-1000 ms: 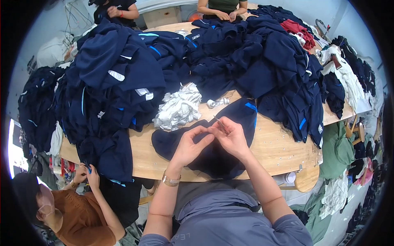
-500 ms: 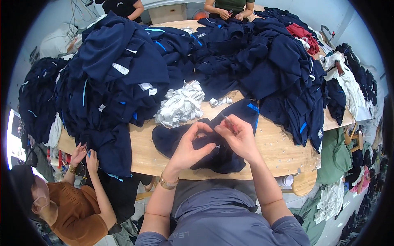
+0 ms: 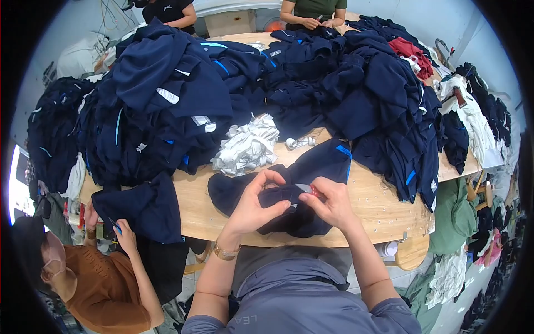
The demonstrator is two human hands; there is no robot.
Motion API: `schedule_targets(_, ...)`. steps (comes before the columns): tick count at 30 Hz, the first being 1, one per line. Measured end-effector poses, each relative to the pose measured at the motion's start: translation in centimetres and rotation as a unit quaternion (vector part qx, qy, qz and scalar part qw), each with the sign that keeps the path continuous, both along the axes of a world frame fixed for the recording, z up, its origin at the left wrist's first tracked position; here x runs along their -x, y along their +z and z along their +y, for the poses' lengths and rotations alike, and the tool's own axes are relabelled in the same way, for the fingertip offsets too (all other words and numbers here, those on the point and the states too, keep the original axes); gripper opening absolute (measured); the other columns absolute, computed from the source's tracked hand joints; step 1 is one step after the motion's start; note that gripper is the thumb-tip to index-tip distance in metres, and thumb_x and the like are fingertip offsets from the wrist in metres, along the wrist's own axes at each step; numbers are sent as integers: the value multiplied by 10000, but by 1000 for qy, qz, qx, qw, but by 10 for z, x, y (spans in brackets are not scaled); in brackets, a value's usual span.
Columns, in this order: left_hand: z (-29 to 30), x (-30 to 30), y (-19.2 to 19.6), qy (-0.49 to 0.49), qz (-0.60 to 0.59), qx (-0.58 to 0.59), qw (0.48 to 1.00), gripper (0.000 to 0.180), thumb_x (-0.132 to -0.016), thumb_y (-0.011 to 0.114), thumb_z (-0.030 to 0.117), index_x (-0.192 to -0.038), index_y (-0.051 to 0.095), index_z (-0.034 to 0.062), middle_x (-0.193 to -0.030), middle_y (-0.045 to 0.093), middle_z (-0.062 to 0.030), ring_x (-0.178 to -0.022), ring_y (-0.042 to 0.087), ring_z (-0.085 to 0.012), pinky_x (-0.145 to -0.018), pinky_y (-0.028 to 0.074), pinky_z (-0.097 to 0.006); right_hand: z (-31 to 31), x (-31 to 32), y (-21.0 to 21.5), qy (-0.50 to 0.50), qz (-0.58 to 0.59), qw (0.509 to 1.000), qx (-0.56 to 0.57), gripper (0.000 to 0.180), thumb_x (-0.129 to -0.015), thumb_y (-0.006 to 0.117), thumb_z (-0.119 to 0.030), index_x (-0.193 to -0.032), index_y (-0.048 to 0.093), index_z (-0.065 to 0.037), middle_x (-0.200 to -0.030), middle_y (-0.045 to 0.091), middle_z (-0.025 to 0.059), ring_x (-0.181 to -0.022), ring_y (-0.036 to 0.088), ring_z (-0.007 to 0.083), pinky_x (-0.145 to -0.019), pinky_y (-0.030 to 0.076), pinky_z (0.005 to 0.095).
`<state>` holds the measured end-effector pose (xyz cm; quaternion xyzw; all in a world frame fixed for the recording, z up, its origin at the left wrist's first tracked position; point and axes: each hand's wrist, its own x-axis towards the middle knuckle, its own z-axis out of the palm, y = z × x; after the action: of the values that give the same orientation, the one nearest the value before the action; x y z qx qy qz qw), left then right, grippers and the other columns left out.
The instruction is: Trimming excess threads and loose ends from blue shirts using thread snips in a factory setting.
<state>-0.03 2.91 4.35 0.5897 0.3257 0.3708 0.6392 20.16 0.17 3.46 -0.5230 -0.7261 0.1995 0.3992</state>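
Observation:
A navy garment with a bright blue strip at its far right corner lies bunched on the table in front of me. My left hand grips a raised fold of it between thumb and fingers. A small white tag shows beside the thumb tip. In my right hand is a pair of thread snips, with red at the grip and a grey blade. The blade points left and lies against the held fold; whether it touches a thread cannot be made out.
Beyond the garment are a heap of white labels and a small label roll. Large navy garment piles stand left and right on the wooden table. A co-worker in brown works at my left; two people stand across.
My right hand has turned the snips so the blade now points left, against the fold. My left hand stays on the garment. The co-worker at left has lifted and spread a navy garment.

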Motion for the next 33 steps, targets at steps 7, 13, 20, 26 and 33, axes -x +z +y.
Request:
schedule_targets(7,0,1,-1,-1,14,-10,1000,364,-715,670,-1,-1000,448,38,-933,480,-15,-881,510,-86,-781,434,-228,1,0,5,22,-83,994,-61,356,-737,694,-372,-666,524,-67,-593,504,49,-494,520,230,-449,380,315)
schedule_targets(13,-1,1,4,-17,30,1,999,380,-710,668,-4,-1008,437,41,-920,475,-16,-857,506,-82,-743,434,-226,4,-3,5,49,-102,991,-68,363,-729,693,-389,-667,528,-71,-609,484,47,-492,515,229,-452,374,323)
schedule_targets(20,0,1,0,-42,29,-1,999,401,-707,672,-8,-1021,428,44,-954,470,-16,-871,510,-87,-759,431,-225,8,-7,6,90,-102,990,-42,399,-722,686,-416,-666,517,-59,-615,473,57,-518,515,246,-465,372,336)
schedule_targets(26,-1,2,4,-31,26,1,999,394,-711,681,10,-1052,483,24,-1018,510,-19,-907,520,-95,-816,424,-239,9,-8,4,94,37,993,56,300,-763,694,-292,-740,535,-39,-614,476,65,-505,483,170,-483,367,283)
schedule_targets(33,2,2,-1,-37,48,3,998,289,-733,662,37,-1009,592,-13,-999,617,-51,-977,546,-106,-881,410,-246,-1,6,4,56,184,980,57,372,-665,798,-210,-864,536,-36,-626,480,-14,-541,396,46,-481,351,206)
